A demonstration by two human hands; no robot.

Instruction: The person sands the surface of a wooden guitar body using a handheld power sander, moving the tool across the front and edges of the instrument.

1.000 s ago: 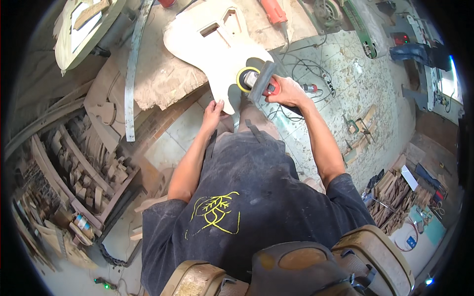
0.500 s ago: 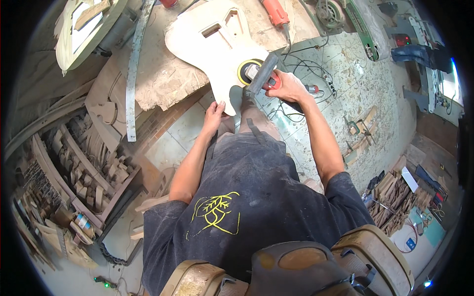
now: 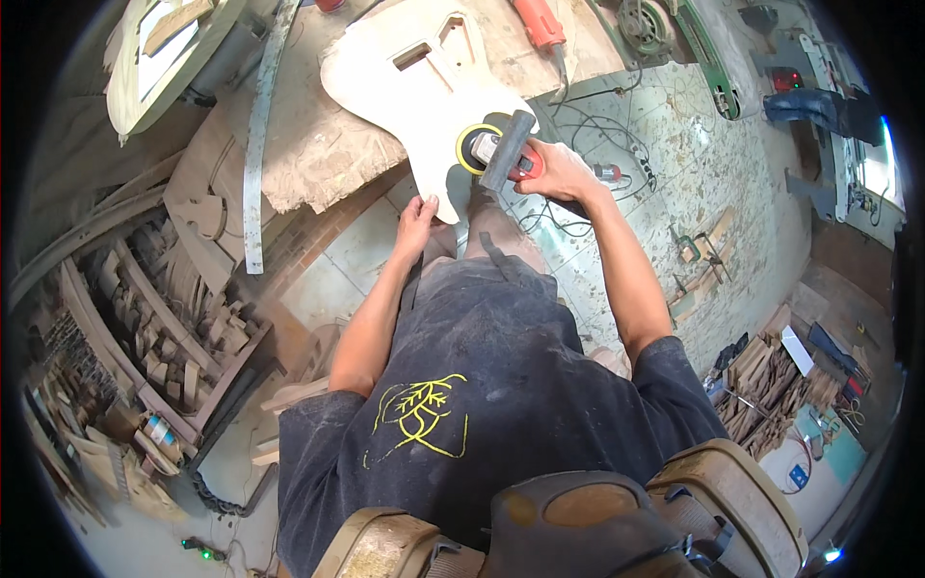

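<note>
A pale wooden guitar body (image 3: 409, 87) with routed cavities lies on a dusty workbench (image 3: 318, 154), its lower end hanging over the bench edge. My left hand (image 3: 416, 223) presses on that lower edge. A sander (image 3: 499, 149) with a yellow disc is gripped in my right hand (image 3: 557, 171), the disc held against the right side of the guitar body.
A red power tool (image 3: 538, 24) lies on the bench behind the guitar body. A long metal strip (image 3: 258, 135) rests at the bench's left. Wood offcuts fill racks (image 3: 145, 318) at left and a pile (image 3: 771, 380) at right. Cables (image 3: 588, 125) trail over the floor.
My right hand has moved the sander along the guitar body's right edge, a little farther up. My left hand stays on the lower edge.
</note>
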